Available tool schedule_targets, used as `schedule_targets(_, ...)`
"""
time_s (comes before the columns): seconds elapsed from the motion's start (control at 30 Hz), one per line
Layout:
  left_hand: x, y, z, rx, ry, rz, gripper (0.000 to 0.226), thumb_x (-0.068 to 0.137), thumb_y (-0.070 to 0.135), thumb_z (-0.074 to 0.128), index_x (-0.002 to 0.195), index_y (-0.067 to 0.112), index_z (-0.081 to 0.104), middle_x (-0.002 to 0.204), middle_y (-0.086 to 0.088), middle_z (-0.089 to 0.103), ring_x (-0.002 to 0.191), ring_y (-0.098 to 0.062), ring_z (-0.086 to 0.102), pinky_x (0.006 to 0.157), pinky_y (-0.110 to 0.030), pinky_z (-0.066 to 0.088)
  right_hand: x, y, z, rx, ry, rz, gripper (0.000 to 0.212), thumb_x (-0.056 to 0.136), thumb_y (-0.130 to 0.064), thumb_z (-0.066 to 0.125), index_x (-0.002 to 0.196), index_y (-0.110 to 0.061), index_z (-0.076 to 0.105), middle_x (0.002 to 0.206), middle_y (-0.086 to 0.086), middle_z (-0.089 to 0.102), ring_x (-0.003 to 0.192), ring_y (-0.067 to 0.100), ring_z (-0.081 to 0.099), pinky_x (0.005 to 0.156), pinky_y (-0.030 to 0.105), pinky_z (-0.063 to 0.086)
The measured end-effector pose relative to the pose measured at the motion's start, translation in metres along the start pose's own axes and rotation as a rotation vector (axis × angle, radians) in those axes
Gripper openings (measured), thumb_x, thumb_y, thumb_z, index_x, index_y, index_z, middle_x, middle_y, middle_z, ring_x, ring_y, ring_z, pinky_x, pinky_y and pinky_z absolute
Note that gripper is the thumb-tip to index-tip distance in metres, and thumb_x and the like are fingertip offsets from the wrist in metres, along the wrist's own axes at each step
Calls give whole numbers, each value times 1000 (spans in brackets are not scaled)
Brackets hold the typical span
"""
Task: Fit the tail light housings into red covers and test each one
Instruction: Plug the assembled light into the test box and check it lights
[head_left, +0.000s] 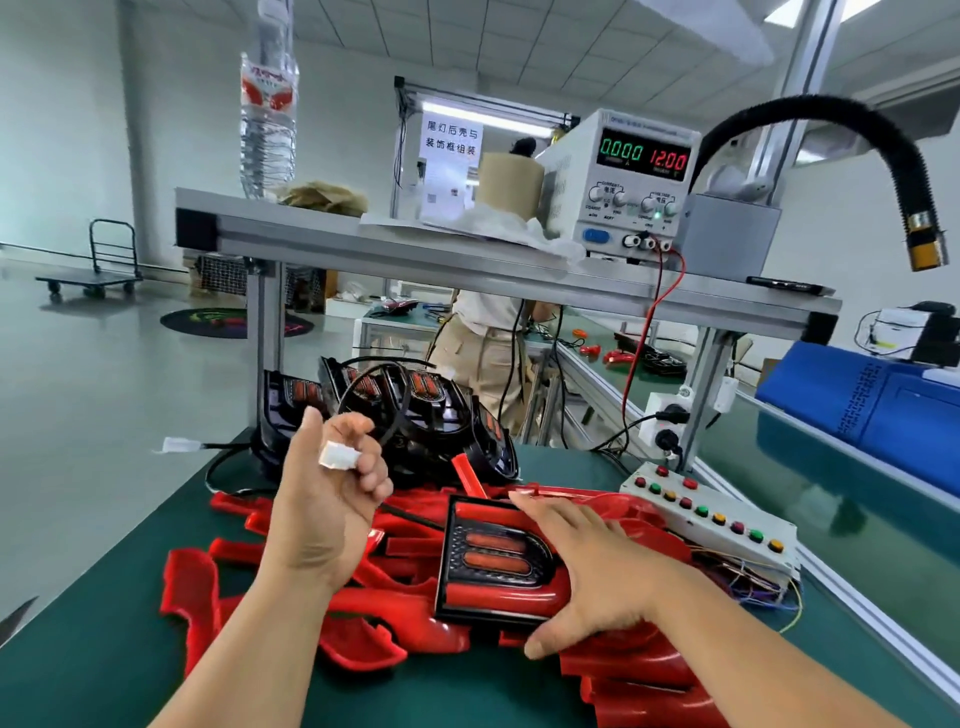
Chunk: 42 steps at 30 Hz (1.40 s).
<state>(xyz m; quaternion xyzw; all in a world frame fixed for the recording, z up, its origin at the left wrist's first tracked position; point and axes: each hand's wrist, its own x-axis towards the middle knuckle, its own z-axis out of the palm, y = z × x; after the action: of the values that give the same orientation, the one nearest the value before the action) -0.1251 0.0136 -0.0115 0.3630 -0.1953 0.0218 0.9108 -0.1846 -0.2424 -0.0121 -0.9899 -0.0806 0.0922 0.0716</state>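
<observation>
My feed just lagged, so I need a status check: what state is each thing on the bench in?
Left hand: raised, fingers pinching the white connector.
Right hand: flat, resting on the fitted red cover.
Tail light housing: seated in that red cover.
Power supply: on, 0.000 A, 12.00 V.
Button box: untouched.
Loose red covers: piled, empty.
Spare housings: stacked behind, uncovered.
</observation>
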Motion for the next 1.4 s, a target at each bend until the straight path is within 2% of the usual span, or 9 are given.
schedule_targets(0.1,-3,-3,-4,41,-25,-31,7,92,17,46,93,18,53,65,1,46,57,-12,40,53,-22,41,-3,-4,3,71,58,5,127,50,-72,78,133,-65,-19,152,-27,-1,145,13,-1,116,53,0)
schedule_targets(0.33,-7,-17,-3,579,42,-124,87,89,-20,37,149,41,23,126,7,52,103,-6,59,94,-29,36,-8,-6,-4,320,274,14,119,50,-69,79,136,-66,-4,134,-32,9,132,1,14,117,38,22)
schedule_targets(0.5,-11,-23,-3,808,-51,-269,89,93,-10,39,152,48,4,140,4,50,68,-6,56,48,-9,40,-10,-17,-14,462,437,7,120,49,-65,82,140,-60,4,143,-23,20,136,7,24,114,39,29)
schedule_targets(0.6,-7,-28,-3,1099,-84,-186,93,87,-12,36,152,46,2,154,-3,33,122,-42,53,65,-31,53,-12,-30,-20,533,488,-50,120,47,-64,83,140,-60,7,146,-20,24,137,10,30,114,43,32)
schedule_targets(0.73,-3,-33,-10,1220,-111,-17,74,92,-1,48,155,25,20,138,2,49,125,-35,47,97,-43,45,-17,-51,-31,643,546,-153,121,45,-63,87,139,-63,10,146,-12,31,128,10,47,108,43,43)
schedule_targets(0.93,5,-26,-4,1199,254,155,31,92,12,58,123,12,62,85,2,67,75,-13,57,61,-19,42,-14,-76,-35,731,585,-319,119,47,-55,90,140,-61,16,143,-13,38,122,10,56,100,38,50)
schedule_targets(1.03,9,-16,-7,1009,281,172,29,95,17,57,122,19,65,96,2,70,87,-11,66,65,-16,47,-7,-88,-32,770,647,-359,118,47,-59,88,141,-56,18,143,-6,39,128,16,51,104,45,45)
schedule_targets(1.17,4,-16,0,380,93,50,32,99,9,50,129,13,60,121,-13,67,118,-33,60,102,-52,47,5,-106,-32,734,804,-327,107,49,-62,84,134,-63,20,136,-16,37,130,12,45,106,43,43)
schedule_targets(1.4,-4,-13,12,-346,171,-195,29,79,38,63,92,13,66,89,-5,64,86,-23,67,72,-39,60,34,-119,-23,524,731,86,127,41,-92,56,147,-44,7,145,-8,22,138,18,18,113,54,25)
